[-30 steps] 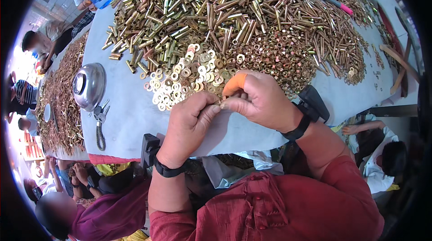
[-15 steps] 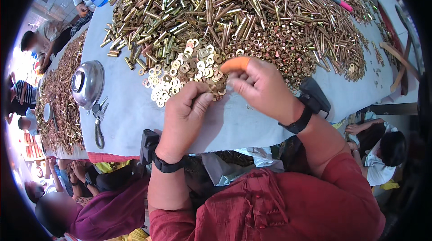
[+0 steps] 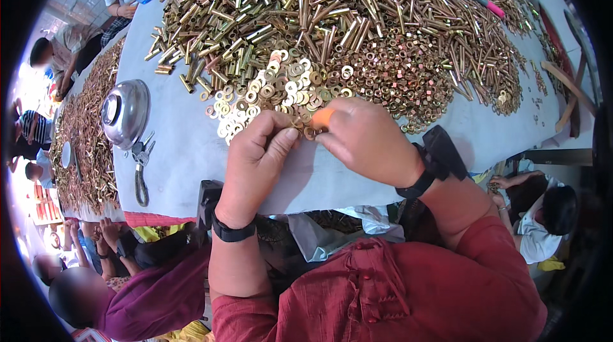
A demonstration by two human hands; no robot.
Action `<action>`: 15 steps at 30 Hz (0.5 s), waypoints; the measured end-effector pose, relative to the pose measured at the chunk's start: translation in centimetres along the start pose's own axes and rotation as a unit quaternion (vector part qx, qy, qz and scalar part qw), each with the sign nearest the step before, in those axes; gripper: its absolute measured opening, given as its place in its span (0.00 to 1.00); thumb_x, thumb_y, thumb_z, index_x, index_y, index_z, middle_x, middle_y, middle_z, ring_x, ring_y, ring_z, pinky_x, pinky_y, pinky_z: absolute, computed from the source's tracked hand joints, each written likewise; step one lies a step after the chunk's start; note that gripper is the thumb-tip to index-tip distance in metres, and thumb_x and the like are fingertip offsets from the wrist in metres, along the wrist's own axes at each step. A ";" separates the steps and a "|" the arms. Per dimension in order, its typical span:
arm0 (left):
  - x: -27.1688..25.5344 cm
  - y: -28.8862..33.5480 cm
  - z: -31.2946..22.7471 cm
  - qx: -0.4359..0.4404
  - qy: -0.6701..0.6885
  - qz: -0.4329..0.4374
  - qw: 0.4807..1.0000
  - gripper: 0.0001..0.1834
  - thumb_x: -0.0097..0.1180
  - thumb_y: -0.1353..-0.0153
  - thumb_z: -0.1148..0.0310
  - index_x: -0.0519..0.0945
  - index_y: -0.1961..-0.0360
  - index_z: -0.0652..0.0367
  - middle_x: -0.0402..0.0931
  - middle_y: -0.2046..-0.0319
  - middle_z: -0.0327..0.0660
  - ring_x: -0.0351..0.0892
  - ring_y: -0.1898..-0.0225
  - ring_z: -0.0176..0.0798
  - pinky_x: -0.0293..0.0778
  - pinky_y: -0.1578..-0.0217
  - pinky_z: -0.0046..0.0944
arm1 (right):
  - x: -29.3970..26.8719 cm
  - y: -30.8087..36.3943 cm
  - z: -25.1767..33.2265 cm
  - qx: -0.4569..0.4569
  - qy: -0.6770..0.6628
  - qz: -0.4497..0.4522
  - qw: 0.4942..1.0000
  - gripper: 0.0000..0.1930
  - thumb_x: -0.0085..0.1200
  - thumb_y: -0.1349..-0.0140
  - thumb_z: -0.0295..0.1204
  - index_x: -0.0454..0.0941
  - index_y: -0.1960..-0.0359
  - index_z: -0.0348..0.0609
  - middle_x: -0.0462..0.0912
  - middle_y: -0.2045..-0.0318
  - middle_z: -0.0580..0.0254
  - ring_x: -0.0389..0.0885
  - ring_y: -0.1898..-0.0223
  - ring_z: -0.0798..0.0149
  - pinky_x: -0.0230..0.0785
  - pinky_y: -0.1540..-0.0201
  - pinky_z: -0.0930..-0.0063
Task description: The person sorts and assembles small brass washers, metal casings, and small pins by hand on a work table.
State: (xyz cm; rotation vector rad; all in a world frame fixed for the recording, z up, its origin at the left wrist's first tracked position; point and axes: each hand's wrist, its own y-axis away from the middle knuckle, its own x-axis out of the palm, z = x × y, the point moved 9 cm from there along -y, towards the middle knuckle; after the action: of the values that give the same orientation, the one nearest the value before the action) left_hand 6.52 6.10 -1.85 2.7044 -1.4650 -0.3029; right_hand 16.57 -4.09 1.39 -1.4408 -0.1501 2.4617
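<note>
My left hand (image 3: 258, 160) is closed in a pinch at the near edge of a pile of flat brass washers (image 3: 271, 90). A small gold-coloured piece shows at its fingertips, too covered to name. My right hand (image 3: 370, 144) wears an orange finger cover (image 3: 323, 117) and is closed, thumb against index finger. At its fingertips is a washer (image 3: 310, 133), close beside the left thumb. Small hex nuts (image 3: 399, 74) lie heaped beyond the right hand. Behind the washers spreads a large mound of metal tubes (image 3: 274, 7).
An upturned steel bowl (image 3: 135, 115) and keys on a dark strap (image 3: 141, 179) lie at the left of the pale-covered table (image 3: 185, 179). A pink-tipped rod (image 3: 491, 7) rests on the tubes. Several people sit around, one close at left in purple (image 3: 153, 291).
My right hand has come down and leftward, its fingertips now beside the left hand's with a washer at them. The left hand stays nearly in place, still pinching.
</note>
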 end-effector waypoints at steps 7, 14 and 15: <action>1.3 0.2 -1.2 0.083 -0.097 0.037 0.991 0.04 0.59 0.38 0.74 0.77 0.64 0.63 0.77 0.74 0.43 0.76 0.72 0.38 0.73 0.67 0.35 | 1.0 0.2 -2.9 0.155 -0.388 -0.002 0.909 0.10 0.56 0.41 0.20 0.78 0.57 0.41 0.78 0.66 0.70 0.76 0.66 0.77 0.71 0.61 0.78; 1.5 0.2 -1.1 0.088 -0.110 0.050 0.989 0.05 0.59 0.39 0.75 0.77 0.64 0.63 0.77 0.73 0.44 0.78 0.71 0.42 0.73 0.67 0.37 | -0.9 -0.5 -1.0 -0.001 -0.271 -0.031 0.962 0.10 0.58 0.43 0.20 0.78 0.58 0.41 0.79 0.66 0.64 0.79 0.67 0.68 0.73 0.61 0.75; 1.6 0.2 -1.1 0.090 -0.110 0.054 0.988 0.05 0.59 0.39 0.75 0.77 0.64 0.63 0.77 0.73 0.45 0.78 0.71 0.42 0.73 0.67 0.37 | -0.8 -0.4 -1.2 0.010 -0.267 -0.033 0.963 0.10 0.59 0.43 0.22 0.78 0.59 0.40 0.79 0.66 0.62 0.79 0.67 0.66 0.73 0.62 0.74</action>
State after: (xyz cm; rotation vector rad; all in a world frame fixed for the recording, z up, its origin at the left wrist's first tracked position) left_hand 7.45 4.64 -0.96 2.7886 -1.7716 -0.5009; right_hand 18.10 -4.00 1.57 -0.7161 -0.2747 2.7208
